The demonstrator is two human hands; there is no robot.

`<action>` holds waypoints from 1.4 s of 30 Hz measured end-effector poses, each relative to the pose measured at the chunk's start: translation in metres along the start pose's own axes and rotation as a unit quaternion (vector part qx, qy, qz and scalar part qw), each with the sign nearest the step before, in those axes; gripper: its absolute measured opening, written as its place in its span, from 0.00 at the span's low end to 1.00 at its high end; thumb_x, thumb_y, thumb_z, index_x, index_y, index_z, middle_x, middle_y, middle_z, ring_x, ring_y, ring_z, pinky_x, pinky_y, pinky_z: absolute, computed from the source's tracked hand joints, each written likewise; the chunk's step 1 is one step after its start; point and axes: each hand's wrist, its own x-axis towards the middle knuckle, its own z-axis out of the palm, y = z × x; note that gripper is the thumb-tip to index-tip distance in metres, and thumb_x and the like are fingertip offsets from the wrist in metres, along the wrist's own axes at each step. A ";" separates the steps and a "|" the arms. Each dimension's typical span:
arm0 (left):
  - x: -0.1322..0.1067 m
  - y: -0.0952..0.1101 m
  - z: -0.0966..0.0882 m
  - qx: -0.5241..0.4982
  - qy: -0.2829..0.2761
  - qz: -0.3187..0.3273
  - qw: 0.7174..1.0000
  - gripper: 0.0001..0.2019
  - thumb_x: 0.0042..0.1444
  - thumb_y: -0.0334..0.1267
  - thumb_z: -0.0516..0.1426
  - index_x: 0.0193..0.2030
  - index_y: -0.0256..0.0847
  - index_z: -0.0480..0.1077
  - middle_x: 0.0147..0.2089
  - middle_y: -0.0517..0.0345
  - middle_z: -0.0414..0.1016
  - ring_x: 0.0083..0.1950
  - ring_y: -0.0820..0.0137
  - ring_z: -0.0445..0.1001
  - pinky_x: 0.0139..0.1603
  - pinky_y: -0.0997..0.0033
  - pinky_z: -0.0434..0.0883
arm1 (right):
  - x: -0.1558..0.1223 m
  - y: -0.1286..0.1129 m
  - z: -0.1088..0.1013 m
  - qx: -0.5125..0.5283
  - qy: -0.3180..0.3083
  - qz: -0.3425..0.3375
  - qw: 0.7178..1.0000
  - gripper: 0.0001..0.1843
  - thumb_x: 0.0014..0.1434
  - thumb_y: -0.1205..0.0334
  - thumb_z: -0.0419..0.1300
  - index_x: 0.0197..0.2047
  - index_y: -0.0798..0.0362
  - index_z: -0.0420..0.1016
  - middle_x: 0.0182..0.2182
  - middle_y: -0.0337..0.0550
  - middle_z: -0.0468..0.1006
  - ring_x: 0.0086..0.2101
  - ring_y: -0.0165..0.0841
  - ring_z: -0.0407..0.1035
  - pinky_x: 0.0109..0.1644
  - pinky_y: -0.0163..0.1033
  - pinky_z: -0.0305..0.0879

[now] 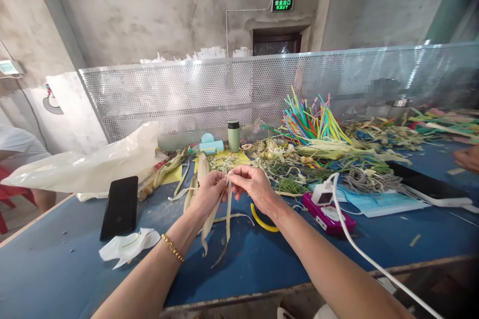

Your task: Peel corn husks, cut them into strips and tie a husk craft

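My left hand (211,190) and my right hand (252,187) meet over the middle of the blue table, fingertips almost touching. Between them hang pale strips of dried corn husk (229,212), pinched at their upper ends by both hands. The strips dangle toward the tabletop, and one ends in a thin brown tip. Just behind my left hand stands an upright piece of husk (203,167). Beneath my right wrist, part of a yellow ring (264,222) shows on the table. The exact spot where the fingertips grip is too small to make out.
Left lie a black phone (119,208), crumpled white tissue (129,246) and a large plastic bag (93,162). Behind are a green bottle (234,137) and colourful pipe cleaners (312,119). Right are a magenta power box (329,214), white cable (346,237), blue mask (381,201) and another person's hand (467,158).
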 end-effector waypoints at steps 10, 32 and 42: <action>-0.002 0.007 0.000 0.078 0.083 0.047 0.992 0.06 0.52 0.36 0.58 0.28 0.38 0.67 0.22 0.63 0.67 0.24 0.76 0.62 0.25 0.76 0.58 | -0.001 -0.004 0.002 -0.041 0.035 0.039 0.998 0.12 0.49 0.56 0.63 0.23 0.53 0.68 0.10 0.29 0.61 0.12 0.22 0.52 0.15 0.30 0.48; -0.008 0.009 0.011 -0.040 0.054 -0.006 0.998 0.10 0.53 0.42 0.60 0.36 0.39 0.68 0.26 0.61 0.73 0.21 0.72 0.73 0.26 0.74 0.69 | 0.003 0.013 0.008 -0.062 0.100 0.010 0.993 0.09 0.49 0.57 0.62 0.26 0.53 0.68 0.16 0.32 0.67 0.16 0.24 0.56 0.18 0.31 0.52; -0.013 0.015 0.014 -0.082 -0.012 -0.041 0.996 0.16 0.51 0.48 0.63 0.36 0.35 0.71 0.28 0.57 0.75 0.25 0.71 0.74 0.31 0.71 0.72 | 0.004 0.018 0.006 -0.071 0.107 -0.023 0.992 0.09 0.51 0.57 0.61 0.27 0.52 0.67 0.17 0.33 0.66 0.17 0.26 0.60 0.19 0.32 0.57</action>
